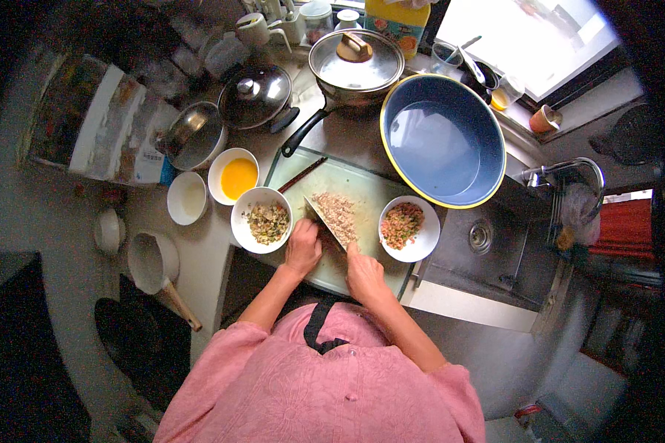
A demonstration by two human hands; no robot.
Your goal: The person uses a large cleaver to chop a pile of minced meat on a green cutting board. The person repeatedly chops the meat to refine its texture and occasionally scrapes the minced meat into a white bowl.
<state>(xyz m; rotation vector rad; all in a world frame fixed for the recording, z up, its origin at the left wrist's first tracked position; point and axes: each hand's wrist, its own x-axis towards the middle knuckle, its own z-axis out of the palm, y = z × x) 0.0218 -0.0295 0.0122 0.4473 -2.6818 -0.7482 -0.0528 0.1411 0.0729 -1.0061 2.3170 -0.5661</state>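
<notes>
My right hand (364, 274) grips the handle of a kitchen knife (327, 224), whose blade slants up and left across a pale green cutting board (366, 180). Against the blade's far side lies a heap of finely chopped pale food (337, 209). My left hand (303, 248) is beside the blade on its near-left side, fingers bent; whether it holds anything is hidden. Close by on its left, a white bowl (240, 239) contains chopped mixed food (269, 222). Right of the heap, another white bowl (428, 243) contains diced pink and green food (402, 225).
Dark chopsticks (303, 174) lie on the board. A bowl of yellow liquid (239, 178) and a bowl of cloudy liquid (188, 199) stand left. Behind are lidded pans (356, 66) and a large blue basin (443, 149). A sink (460, 271) lies right; a wooden-handled saucepan (152, 263) left.
</notes>
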